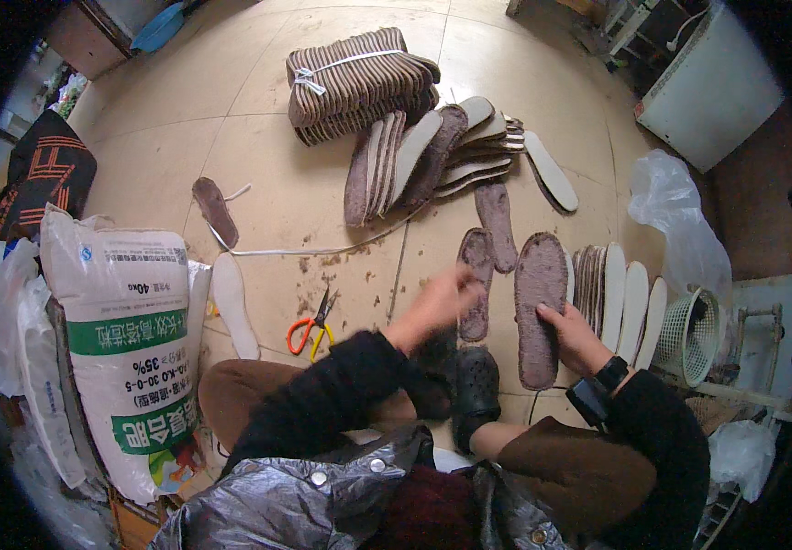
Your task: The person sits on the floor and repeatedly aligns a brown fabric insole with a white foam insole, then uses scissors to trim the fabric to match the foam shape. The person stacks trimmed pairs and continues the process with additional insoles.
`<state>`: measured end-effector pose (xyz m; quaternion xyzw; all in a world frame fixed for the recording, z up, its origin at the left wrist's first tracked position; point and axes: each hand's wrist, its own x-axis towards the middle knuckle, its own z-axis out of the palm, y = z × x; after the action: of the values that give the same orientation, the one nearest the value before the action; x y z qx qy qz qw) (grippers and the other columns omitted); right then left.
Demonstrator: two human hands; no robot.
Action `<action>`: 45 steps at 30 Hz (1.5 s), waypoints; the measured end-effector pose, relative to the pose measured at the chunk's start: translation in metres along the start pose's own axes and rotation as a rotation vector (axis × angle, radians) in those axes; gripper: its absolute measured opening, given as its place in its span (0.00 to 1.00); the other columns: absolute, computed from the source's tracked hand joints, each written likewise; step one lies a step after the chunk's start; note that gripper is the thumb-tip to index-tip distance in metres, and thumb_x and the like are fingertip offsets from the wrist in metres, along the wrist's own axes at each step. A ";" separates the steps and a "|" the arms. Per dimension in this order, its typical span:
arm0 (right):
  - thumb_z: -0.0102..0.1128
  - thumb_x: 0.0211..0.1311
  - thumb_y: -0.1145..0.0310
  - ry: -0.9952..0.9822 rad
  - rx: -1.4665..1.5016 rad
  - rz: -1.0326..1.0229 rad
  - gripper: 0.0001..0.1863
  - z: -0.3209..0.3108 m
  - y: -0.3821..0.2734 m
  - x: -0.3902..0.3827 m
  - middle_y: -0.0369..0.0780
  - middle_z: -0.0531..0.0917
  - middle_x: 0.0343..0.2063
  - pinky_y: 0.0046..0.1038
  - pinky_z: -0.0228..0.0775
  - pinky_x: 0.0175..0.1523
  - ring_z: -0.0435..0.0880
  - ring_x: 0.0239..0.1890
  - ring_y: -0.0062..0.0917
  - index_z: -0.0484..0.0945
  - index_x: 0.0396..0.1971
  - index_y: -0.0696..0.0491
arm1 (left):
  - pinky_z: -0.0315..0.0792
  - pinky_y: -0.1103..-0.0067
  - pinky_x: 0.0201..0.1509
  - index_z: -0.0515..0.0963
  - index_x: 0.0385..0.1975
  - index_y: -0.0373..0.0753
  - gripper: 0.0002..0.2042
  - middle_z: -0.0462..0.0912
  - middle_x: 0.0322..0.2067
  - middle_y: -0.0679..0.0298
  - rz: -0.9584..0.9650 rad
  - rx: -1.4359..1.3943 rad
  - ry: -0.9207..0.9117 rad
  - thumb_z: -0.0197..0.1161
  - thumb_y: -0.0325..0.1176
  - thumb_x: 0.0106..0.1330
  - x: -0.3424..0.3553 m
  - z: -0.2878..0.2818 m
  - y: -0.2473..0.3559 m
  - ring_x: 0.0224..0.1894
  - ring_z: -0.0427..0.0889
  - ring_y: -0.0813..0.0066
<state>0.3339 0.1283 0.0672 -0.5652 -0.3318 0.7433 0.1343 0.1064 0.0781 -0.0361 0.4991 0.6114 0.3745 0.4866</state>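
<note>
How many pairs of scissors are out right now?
1: the orange-and-yellow-handled scissors lie on the floor, left of the left hand. Others may be hidden.

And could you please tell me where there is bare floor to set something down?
The widest bare floor lies left of the tied insole bundle, beyond the small brown insole. A narrower patch separates the pale insole right of the loose pile from the upper plastic bag. Insoles crowd the left hand and right hand.
</note>
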 end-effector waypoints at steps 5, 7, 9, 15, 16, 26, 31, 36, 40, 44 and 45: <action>0.53 0.65 0.64 0.049 -0.097 -0.014 0.19 -0.006 0.003 0.005 0.39 0.77 0.44 0.34 0.67 0.53 0.76 0.46 0.27 0.65 0.52 0.56 | 0.60 0.59 0.60 0.56 0.61 0.36 0.43 0.59 0.60 0.48 -0.019 0.724 0.615 0.70 0.48 0.48 0.080 -0.104 -0.050 0.58 0.63 0.45; 0.53 0.64 0.64 0.032 -0.090 -0.023 0.20 -0.008 0.004 0.006 0.40 0.77 0.45 0.33 0.67 0.53 0.76 0.46 0.27 0.65 0.52 0.57 | 0.53 0.56 0.63 0.52 0.64 0.39 0.47 0.54 0.63 0.49 -0.087 0.767 0.572 0.71 0.50 0.47 0.098 -0.120 -0.052 0.64 0.55 0.47; 0.54 0.64 0.65 0.013 -0.070 -0.017 0.20 -0.009 0.002 0.007 0.39 0.77 0.45 0.32 0.67 0.53 0.76 0.46 0.27 0.65 0.52 0.57 | 0.49 0.57 0.66 0.52 0.65 0.42 0.47 0.51 0.65 0.49 -0.073 0.912 0.506 0.71 0.51 0.47 0.110 -0.130 -0.049 0.67 0.50 0.50; 0.53 0.65 0.66 0.102 -0.049 -0.010 0.19 -0.011 0.000 0.005 0.40 0.78 0.44 0.29 0.70 0.49 0.77 0.43 0.25 0.67 0.51 0.60 | 0.44 0.55 0.68 0.50 0.66 0.47 0.48 0.41 0.68 0.52 -0.184 1.042 0.518 0.71 0.49 0.46 0.128 -0.141 -0.056 0.69 0.43 0.51; 0.53 0.65 0.66 0.099 -0.057 -0.033 0.19 -0.012 0.000 0.004 0.40 0.78 0.44 0.29 0.70 0.49 0.77 0.42 0.25 0.67 0.51 0.60 | 0.43 0.54 0.68 0.47 0.67 0.49 0.49 0.37 0.69 0.52 -0.226 1.032 0.527 0.71 0.49 0.45 0.129 -0.145 -0.060 0.70 0.41 0.50; 0.55 0.64 0.65 0.052 -0.047 -0.052 0.20 -0.023 0.003 0.006 0.39 0.77 0.44 0.31 0.68 0.52 0.76 0.45 0.25 0.65 0.52 0.56 | 0.68 0.59 0.52 0.56 0.63 0.47 0.36 0.68 0.56 0.45 -0.332 0.864 0.354 0.64 0.33 0.51 0.136 -0.212 -0.100 0.55 0.71 0.48; 0.53 0.65 0.66 0.043 -0.016 -0.082 0.19 -0.017 -0.002 0.003 0.40 0.78 0.43 0.29 0.70 0.49 0.77 0.43 0.24 0.67 0.51 0.60 | 0.71 0.66 0.47 0.62 0.57 0.37 0.29 0.79 0.41 0.47 -0.169 0.535 0.467 0.62 0.32 0.54 0.106 -0.219 -0.075 0.45 0.79 0.53; 0.52 0.65 0.66 0.035 -0.063 -0.035 0.19 -0.002 -0.007 0.003 0.40 0.77 0.43 0.30 0.70 0.49 0.77 0.43 0.25 0.66 0.52 0.60 | 0.73 0.71 0.46 0.67 0.52 0.28 0.24 0.80 0.40 0.56 -0.350 -0.328 0.398 0.62 0.37 0.60 0.047 -0.134 -0.033 0.41 0.79 0.67; 0.52 0.65 0.65 -0.040 -0.031 -0.129 0.19 0.008 -0.011 0.003 0.40 0.77 0.43 0.30 0.70 0.51 0.77 0.42 0.25 0.66 0.52 0.59 | 0.75 0.70 0.49 0.71 0.49 0.32 0.19 0.78 0.45 0.58 -0.202 -1.165 0.354 0.57 0.39 0.66 0.016 -0.017 -0.003 0.44 0.79 0.66; 0.53 0.65 0.65 -0.009 -0.058 -0.119 0.20 0.005 -0.012 0.004 0.40 0.77 0.43 0.30 0.70 0.51 0.77 0.43 0.25 0.66 0.52 0.59 | 0.74 0.72 0.49 0.72 0.48 0.30 0.20 0.78 0.45 0.59 -0.308 -1.245 0.209 0.57 0.41 0.66 0.012 0.029 0.000 0.44 0.79 0.66; 0.53 0.65 0.65 -0.010 -0.053 -0.122 0.20 0.004 -0.012 0.004 0.40 0.78 0.43 0.30 0.70 0.50 0.77 0.43 0.25 0.66 0.52 0.59 | 0.73 0.73 0.49 0.72 0.47 0.29 0.20 0.78 0.45 0.59 -0.259 -1.224 0.229 0.56 0.43 0.67 0.016 0.037 -0.001 0.44 0.80 0.67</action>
<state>0.3274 0.1379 0.0722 -0.5434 -0.3861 0.7274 0.1627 0.1410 0.0925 -0.0496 0.0095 0.3904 0.6451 0.6567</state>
